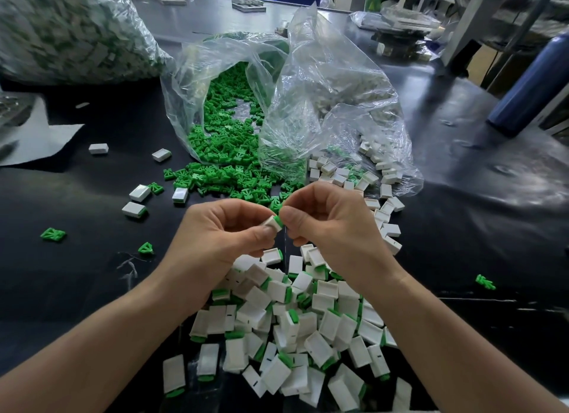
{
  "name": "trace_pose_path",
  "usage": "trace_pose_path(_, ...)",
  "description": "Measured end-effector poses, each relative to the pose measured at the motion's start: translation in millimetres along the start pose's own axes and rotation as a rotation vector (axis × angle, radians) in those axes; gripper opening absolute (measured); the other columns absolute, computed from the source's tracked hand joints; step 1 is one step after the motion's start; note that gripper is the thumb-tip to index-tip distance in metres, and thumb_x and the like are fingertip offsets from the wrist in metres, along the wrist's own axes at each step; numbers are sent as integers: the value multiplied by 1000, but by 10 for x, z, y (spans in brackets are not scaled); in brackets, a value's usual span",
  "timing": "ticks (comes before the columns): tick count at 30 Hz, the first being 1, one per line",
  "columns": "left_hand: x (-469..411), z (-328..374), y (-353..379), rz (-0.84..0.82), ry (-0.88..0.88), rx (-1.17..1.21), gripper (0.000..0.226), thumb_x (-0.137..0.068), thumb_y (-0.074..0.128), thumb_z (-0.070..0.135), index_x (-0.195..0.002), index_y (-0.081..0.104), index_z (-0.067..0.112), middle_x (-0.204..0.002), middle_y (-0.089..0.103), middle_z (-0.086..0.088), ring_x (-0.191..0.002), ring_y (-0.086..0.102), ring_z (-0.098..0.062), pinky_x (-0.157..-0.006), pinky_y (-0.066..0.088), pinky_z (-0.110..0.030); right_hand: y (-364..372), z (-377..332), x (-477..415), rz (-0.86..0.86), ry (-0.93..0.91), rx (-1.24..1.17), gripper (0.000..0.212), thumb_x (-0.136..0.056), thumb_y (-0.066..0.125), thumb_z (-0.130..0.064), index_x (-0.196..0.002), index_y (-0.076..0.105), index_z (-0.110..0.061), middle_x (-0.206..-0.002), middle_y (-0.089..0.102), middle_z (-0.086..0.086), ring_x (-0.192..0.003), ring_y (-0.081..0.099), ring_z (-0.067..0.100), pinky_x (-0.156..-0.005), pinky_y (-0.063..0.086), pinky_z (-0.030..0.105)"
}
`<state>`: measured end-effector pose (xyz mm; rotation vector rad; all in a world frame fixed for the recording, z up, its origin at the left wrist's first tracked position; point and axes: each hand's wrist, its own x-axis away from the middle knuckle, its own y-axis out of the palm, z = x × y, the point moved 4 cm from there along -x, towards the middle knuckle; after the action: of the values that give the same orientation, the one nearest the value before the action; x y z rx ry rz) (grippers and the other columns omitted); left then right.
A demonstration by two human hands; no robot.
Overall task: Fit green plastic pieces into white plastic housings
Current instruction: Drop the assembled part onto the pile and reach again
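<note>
Two hands are brought together at centre frame, above a black worktable (77, 274). A small white rectangular plastic housing (272, 225) is pinched between the thumb and curled fingers of the left hand (221, 231). A green plastic piece (279, 219) is seen at the housing's open end, gripped by the thumb and forefinger of the right hand (323, 221). The insertion step is judged to be in hand, with the piece only partly home. A firm push along the housing is called for next, then a drop onto the heap of finished white-and-green units (292, 320) at 6 o'clock. The housing's long axis appears to run from 8 to 2 o'clock, green end toward 2. Loose green pieces (221, 166) are spilled from a clear plastic bag (184, 83) at 12 o'clock, and empty white housings (385, 215) are strewn at 2 o'clock.
</note>
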<state>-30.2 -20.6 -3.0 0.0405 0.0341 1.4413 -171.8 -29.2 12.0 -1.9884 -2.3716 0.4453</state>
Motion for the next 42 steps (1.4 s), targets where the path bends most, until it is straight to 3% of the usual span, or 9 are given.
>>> trace_pose_path(11, 0, 17, -20, 11, -11, 18, 12, -55, 72, 17, -66, 72, 14, -63, 69, -7, -55, 64, -11, -50, 49, -17, -5, 26, 5, -101, 100, -14, 16, -81, 66, -4, -78, 59, -18, -65, 64, 1, -56, 63, 9, -55, 52, 20)
trace_pose_path(17, -4, 17, -19, 17, -9, -14, 13, -55, 71, 18, -67, 72, 14, -62, 69, -6, -53, 62, -10, -47, 48, -18, 14, 11, 25, -132, 65, 140, 21, -83, 64, -4, -74, 65, -23, -62, 65, -1, -56, 63, 10, -56, 52, 18)
trace_pose_path(26, -2, 40, -23, 2, 4, 25, 12, -55, 71, 21, -66, 74, 19, -61, 69, -4, -53, 62, -9, -48, 48, -17, 21, 29, 30, -117, 162, -84, 10, -85, 61, -5, -81, 66, -12, -60, 63, -4, -53, 58, 5, -53, 50, 16)
trace_pose_path(28, -5, 34, -34, 8, 5, 41, 11, -54, 71, 19, -65, 73, 17, -61, 68, -5, -53, 62, -9, -49, 49, -17, 43, 43, 38, -129, 160, 31, 13, -89, 58, -12, -78, 64, -14, -60, 61, -4, -53, 56, 5, -52, 48, 19)
trace_pose_path(32, -19, 6, -25, -31, -45, 147, 18, -52, 71, 17, -69, 75, 13, -65, 70, -6, -57, 65, -13, -54, 53, -21, 50, 13, 33, -106, 46, 329, 27, -92, 52, -22, -65, 55, -26, -62, 58, -5, -62, 55, 14, -62, 50, 36)
trace_pose_path(36, -17, -19, -15, -69, -106, 146, 17, -54, 70, 16, -70, 74, 10, -67, 70, -9, -57, 65, -13, -51, 51, -19, 58, -24, 46, -104, -7, 350, 29, -93, 50, -20, -64, 49, -26, -60, 52, -7, -58, 46, 7, -58, 43, 29)
trace_pose_path(39, 5, 11, -16, -87, -56, 40, 20, -55, 71, 20, -71, 72, 9, -65, 70, -10, -53, 63, -13, -47, 49, -18, 75, -44, 61, -164, -47, 424, 23, -93, 50, -17, -70, 52, -14, -61, 48, -2, -58, 41, 12, -56, 36, 32)
trace_pose_path(42, 30, 54, -18, -103, 16, -71, 22, -58, 70, 18, -74, 69, 5, -60, 67, -9, -50, 61, -12, -46, 48, -19, 80, -93, 72, -219, -114, 547, 22, -92, 51, -15, -71, 49, -13, -61, 46, -2, -61, 41, 17, -60, 33, 35)
